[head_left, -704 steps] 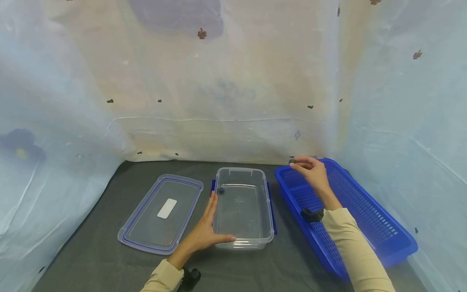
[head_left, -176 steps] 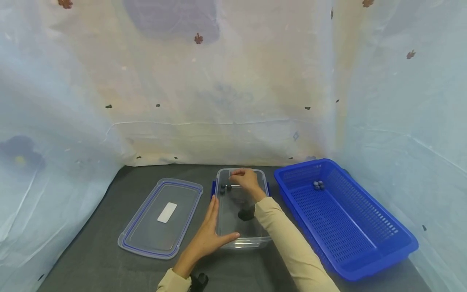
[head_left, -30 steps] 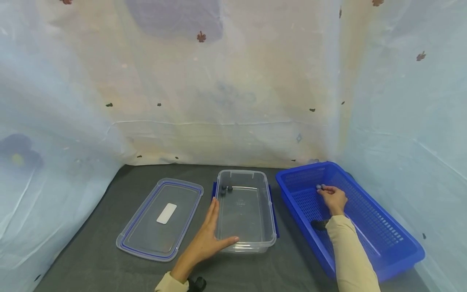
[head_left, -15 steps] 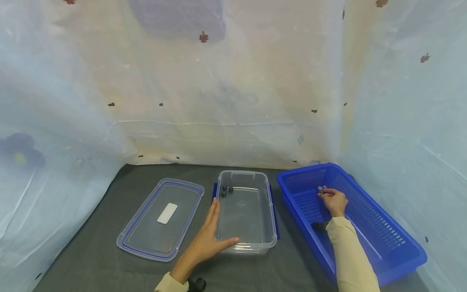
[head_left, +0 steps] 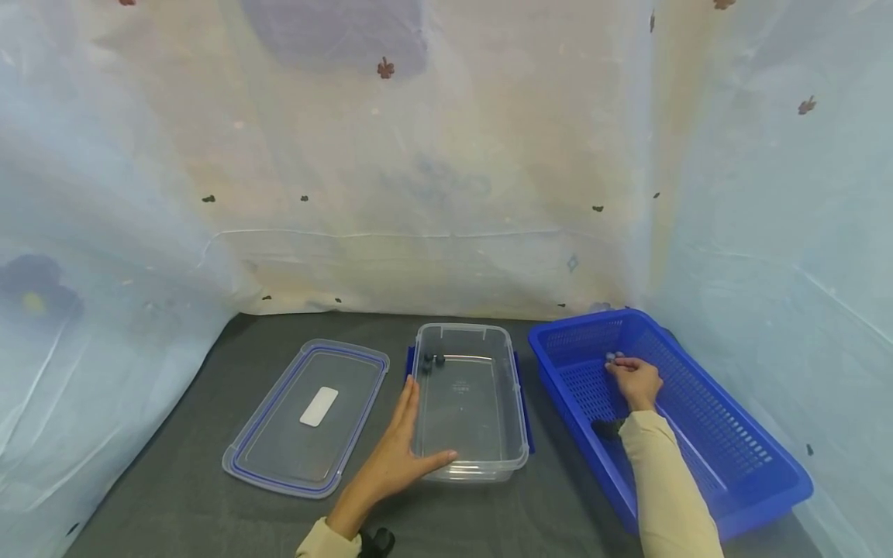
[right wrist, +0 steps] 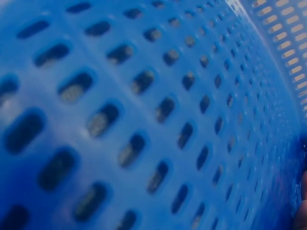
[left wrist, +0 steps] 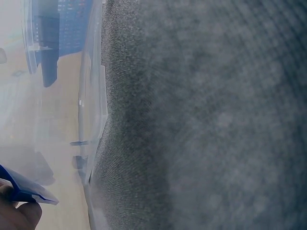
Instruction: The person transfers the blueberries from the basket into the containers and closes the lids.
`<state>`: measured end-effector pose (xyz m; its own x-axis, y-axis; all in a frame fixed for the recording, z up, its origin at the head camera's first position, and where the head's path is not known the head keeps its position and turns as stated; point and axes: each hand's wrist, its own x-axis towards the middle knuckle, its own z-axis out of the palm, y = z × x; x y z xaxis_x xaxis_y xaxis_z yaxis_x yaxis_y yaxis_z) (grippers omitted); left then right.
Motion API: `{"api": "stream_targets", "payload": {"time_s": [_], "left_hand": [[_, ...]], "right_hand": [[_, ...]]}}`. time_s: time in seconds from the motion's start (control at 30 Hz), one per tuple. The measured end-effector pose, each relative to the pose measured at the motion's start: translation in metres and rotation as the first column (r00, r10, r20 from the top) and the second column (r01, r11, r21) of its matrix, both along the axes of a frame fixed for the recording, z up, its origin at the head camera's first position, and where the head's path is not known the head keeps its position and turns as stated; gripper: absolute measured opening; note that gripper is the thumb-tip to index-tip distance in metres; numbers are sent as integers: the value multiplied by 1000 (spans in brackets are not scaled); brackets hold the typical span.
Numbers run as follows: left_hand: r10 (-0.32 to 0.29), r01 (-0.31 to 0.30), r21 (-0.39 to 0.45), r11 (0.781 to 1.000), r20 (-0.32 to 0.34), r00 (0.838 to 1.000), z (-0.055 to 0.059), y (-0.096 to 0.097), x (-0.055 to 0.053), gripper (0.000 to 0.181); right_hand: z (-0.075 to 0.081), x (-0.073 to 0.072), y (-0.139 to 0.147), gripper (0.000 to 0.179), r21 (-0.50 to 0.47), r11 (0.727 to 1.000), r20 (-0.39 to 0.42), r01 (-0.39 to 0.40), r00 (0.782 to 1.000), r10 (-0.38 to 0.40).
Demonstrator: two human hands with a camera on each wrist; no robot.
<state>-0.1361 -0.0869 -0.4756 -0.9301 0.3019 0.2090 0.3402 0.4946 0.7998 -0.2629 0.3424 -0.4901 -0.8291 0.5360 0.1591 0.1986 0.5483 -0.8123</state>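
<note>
Balls (head_left: 439,361), small and dark, lie in two places: a few in the far left part of the box (head_left: 463,415), and a few more in the far part of the basket (head_left: 746,438) at right.

Nearest is a pale sleeve (head_left: 326,541) with a black strap (head_left: 377,542) beside it, over grey cloth (head_left: 188,504). From it the left hand (head_left: 398,453) reaches to the box; its fingers are straight and close together along the left side, its thumb spread away across the near rim. Left of this hand the lid (head_left: 289,457) lies flat, apart from the box, a white label (head_left: 318,407) on it. The box stands uncovered in the middle, clear, with a blue latch (head_left: 410,363) hanging at its left side.

At right, the other arm crosses the basket's near side, a strap on its wrist too. The right hand (head_left: 637,384) is down inside, thumb and fingers bent together at the balls there; whether they pinch one, I cannot tell. In the right wrist view, slotted blue plastic fills nearly everything.

Farthest back hangs a pale printed sheet (head_left: 446,155), rising behind the cloth.
</note>
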Motion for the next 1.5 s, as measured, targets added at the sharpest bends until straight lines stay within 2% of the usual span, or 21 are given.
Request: {"api": "stream_targets", "payload": {"time_s": [0.4, 0.57, 0.8, 0.93, 1.17, 1.5], "left_hand": [[-2, 2, -2, 1000, 9, 1000, 1, 0, 1, 119], [-1, 1, 1, 1000, 8, 1000, 1, 0, 1, 119], [-2, 2, 0, 1000, 9, 1000, 0, 0, 2, 120], [1, 0, 11, 1000, -13, 1000, -1, 0, 0, 119], [-1, 1, 19, 1000, -13, 1000, -1, 0, 0, 119], [-4, 4, 15, 1000, -3, 1000, -1, 0, 1, 121]], "right_hand": [[8, 2, -1, 31, -79, 996, -7, 48, 999, -49], [17, 2, -1, 31, -65, 998, -66, 19, 998, -24], [36, 4, -2, 32, -74, 997, -96, -15, 995, 7], [50, 3, -4, 36, -93, 996, -82, -17, 997, 9], [71, 5, -8, 40, -148, 989, -56, -8, 998, 0], [98, 18, -24, 38, -263, 959, -122, -108, 989, 78]]}}
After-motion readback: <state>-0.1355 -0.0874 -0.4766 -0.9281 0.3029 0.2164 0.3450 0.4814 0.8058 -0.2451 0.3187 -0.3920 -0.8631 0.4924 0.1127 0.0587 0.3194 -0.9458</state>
